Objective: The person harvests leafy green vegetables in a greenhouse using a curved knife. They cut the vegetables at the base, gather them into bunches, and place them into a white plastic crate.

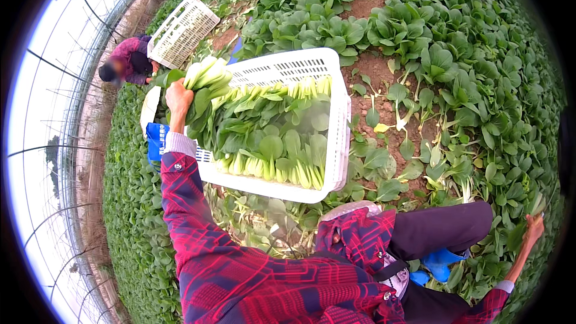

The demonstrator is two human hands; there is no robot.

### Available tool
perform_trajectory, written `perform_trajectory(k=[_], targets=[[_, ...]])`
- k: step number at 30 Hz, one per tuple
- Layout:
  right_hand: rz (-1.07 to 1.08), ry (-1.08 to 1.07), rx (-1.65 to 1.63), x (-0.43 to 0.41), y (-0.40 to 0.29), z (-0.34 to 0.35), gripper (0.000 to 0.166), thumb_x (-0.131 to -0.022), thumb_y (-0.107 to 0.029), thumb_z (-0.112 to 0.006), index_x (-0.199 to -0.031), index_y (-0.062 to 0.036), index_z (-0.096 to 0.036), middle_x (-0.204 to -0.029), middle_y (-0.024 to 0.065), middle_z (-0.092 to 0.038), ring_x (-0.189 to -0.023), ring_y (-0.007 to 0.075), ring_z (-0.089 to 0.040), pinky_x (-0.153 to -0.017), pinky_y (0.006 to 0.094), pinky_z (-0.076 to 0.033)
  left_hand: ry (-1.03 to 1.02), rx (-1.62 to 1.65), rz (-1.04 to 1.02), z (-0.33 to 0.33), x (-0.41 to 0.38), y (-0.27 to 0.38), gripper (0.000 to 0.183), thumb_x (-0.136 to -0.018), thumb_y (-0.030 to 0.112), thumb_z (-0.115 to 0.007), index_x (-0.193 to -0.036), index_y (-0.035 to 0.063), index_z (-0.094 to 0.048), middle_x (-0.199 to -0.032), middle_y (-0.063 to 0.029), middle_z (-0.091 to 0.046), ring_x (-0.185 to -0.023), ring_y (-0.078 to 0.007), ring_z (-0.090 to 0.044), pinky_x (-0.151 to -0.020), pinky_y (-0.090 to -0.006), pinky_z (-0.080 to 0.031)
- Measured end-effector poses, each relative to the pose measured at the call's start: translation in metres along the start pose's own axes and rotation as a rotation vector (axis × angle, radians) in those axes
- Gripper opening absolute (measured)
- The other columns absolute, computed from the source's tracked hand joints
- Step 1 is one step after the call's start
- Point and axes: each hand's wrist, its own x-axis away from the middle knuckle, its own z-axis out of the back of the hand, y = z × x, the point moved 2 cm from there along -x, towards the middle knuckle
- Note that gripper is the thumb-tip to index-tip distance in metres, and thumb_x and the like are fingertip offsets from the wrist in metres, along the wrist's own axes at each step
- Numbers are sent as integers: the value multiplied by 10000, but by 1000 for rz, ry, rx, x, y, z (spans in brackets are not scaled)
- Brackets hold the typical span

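Note:
My left hand (pixel 179 99) is closed around a bunch of leafy greens with pale stalks (pixel 209 74), above the far left end of a white slotted plastic crate (pixel 338 144). Inside the crate, cut leafy greens (pixel 270 144) lie in rows, with pale stalk ends along both long sides and leaves towards the middle. Far to the right, my right hand (pixel 533 229) is low among the growing plants, closed on a leafy green with pale stems showing above the fingers. That hand is small and partly blurred near the picture's rim.
Another person (pixel 130 60) bends beside a second white crate (pixel 180 31) at the upper left. A blue printed bag (pixel 157 141) lies by the near crate. Rows of growing greens (pixel 495 76) surround a strip of bare soil (pixel 378 81) with loose leaves. My blue boots (pixel 438 265) stand among plants.

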Motion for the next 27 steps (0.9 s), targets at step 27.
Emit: perform_trajectory(k=[27], targets=[[-87,69,-86,83,37,40,106,-699,-55,-598,-743,-46,-501,-625,7,-533,-483,65,-401,-439,213,-297,-61,-132,221,-156,83,-23,234,-678,175,-578,-902,129,-626,-819,-152,-638,-774,-348,-617,-676,-456,-484]])
